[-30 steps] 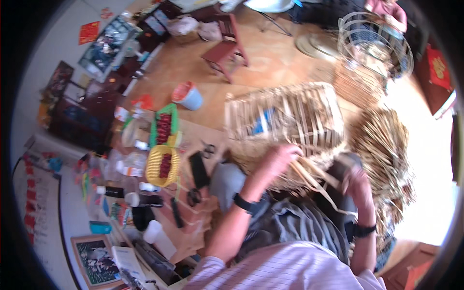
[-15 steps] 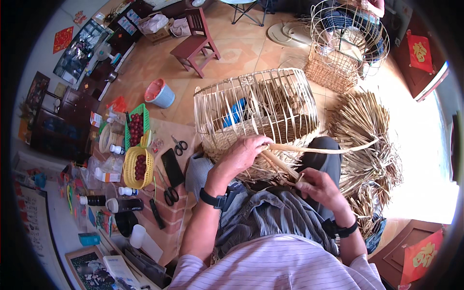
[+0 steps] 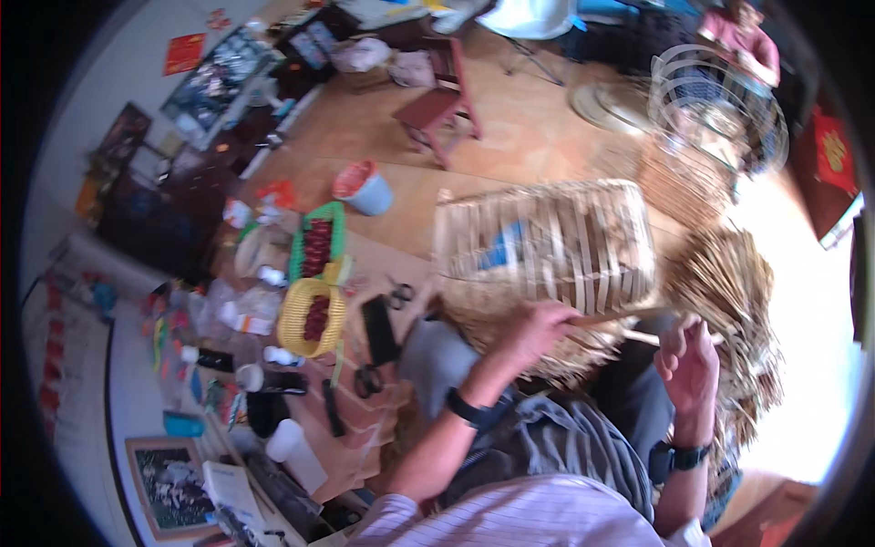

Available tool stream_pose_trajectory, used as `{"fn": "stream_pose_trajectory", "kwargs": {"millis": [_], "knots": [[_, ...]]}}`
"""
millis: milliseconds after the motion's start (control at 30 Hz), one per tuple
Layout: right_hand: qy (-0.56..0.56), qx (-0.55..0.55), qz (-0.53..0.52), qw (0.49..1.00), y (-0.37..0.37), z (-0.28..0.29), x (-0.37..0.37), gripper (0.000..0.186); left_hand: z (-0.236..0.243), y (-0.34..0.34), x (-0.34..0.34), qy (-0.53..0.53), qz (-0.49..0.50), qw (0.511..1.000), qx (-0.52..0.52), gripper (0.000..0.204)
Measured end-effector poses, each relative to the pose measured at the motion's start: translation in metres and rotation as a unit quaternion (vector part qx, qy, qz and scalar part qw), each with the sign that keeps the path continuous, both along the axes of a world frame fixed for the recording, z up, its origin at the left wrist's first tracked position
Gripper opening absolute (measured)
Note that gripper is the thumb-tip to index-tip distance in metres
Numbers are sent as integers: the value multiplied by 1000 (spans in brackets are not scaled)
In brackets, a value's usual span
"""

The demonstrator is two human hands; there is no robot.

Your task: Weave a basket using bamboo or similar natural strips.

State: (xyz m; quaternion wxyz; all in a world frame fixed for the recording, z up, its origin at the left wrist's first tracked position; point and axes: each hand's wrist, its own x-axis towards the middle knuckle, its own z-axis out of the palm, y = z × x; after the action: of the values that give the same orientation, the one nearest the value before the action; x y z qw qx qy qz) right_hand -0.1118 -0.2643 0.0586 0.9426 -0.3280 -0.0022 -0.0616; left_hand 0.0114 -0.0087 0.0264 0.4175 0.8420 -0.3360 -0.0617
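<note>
A half-woven straw basket (image 3: 547, 283), with upright strips around its open side and something blue inside, rests against my knees. My left hand (image 3: 533, 335) is closed at its near right edge, gripping a tan straw strip (image 3: 620, 317). That strip stretches to the right toward my raised right hand (image 3: 688, 360), whose fingers close around its other end; motion blurs the fingertips. A paler strip runs just below, passing behind my right hand. Shaggy loose straw ends hang from the basket's near side over my lap.
A straw bundle (image 3: 729, 301) lies to the right. Scissors (image 3: 367, 380), a black flat item (image 3: 380, 330) and a yellow basket (image 3: 290, 319) of red fruit are on the left. A chair (image 3: 437, 105) and bin (image 3: 369, 193) stand beyond. Another person (image 3: 743, 41) sits behind a wire-framed basket.
The whole view has shifted, so the room appears farther right and lower. My right hand has risen and moved away from the lap, up along the strip. My left hand keeps its grip.
</note>
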Motion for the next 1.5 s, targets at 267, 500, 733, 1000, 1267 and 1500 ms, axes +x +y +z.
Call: {"fn": "stream_pose_trajectory", "kwargs": {"millis": [267,500,733,1000,1267,1500], "knots": [[14,-364,68,929,28,-46,69,18,-20,-11,-10,-55,111,992,0,10],[164,-253,-7,953,29,-37,106,20,-25,-21,-25,27,115,987,108,68],[-80,-634,38,769,58,-13,108,12,-45,-38,-53,-338,148,850,377,84],[-117,-888,-72,438,77,-49,107,9,-66,-38,-31,-269,138,927,223,36],[-125,-861,-92,484,75,-59,102,24,-53,-22,-33,-167,66,978,107,36],[-52,-788,-111,603,82,-61,99,30,-40,-14,-30,-162,25,971,172,31]]}}
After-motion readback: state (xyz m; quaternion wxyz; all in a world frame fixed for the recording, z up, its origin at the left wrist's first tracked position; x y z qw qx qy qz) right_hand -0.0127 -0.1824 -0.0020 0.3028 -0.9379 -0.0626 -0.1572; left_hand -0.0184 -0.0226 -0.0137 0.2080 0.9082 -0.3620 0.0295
